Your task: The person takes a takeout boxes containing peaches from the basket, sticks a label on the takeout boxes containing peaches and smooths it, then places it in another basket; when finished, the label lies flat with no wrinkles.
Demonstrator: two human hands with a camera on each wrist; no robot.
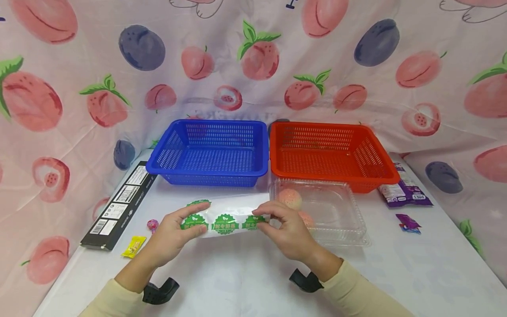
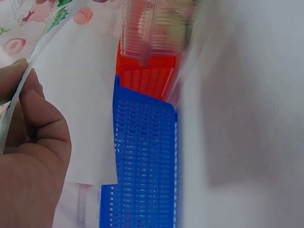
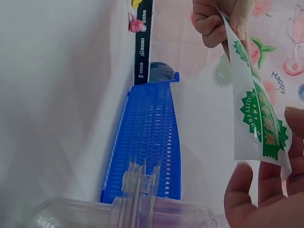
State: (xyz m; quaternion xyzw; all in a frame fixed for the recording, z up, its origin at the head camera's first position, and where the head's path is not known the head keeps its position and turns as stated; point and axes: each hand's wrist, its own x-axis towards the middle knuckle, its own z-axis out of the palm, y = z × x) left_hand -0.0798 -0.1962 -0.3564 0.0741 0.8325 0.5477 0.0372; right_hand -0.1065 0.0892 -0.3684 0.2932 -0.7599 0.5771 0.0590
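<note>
A white sheet of stickers (image 1: 227,213), printed with green scallop-edged labels, stretches between both hands above the table. My left hand (image 1: 174,231) pinches its left end between thumb and fingers; the left wrist view shows the left hand (image 2: 35,118) gripping the sheet's edge. At the other end, my right hand (image 1: 289,231) pinches the sheet at thumb and fingertips. Just behind the right hand lies a clear plastic clamshell box (image 1: 332,207). Two round, pink-and-cream speckled pieces (image 1: 290,199) show at its left side, one partly hidden by the hand.
A blue basket (image 1: 207,171) and a red basket (image 1: 336,176) stand side by side at the back. To the left are a long black box (image 1: 119,211), a pink lollipop (image 1: 152,225) and a yellow packet (image 1: 134,246). Purple packets (image 1: 408,193) lie at the right.
</note>
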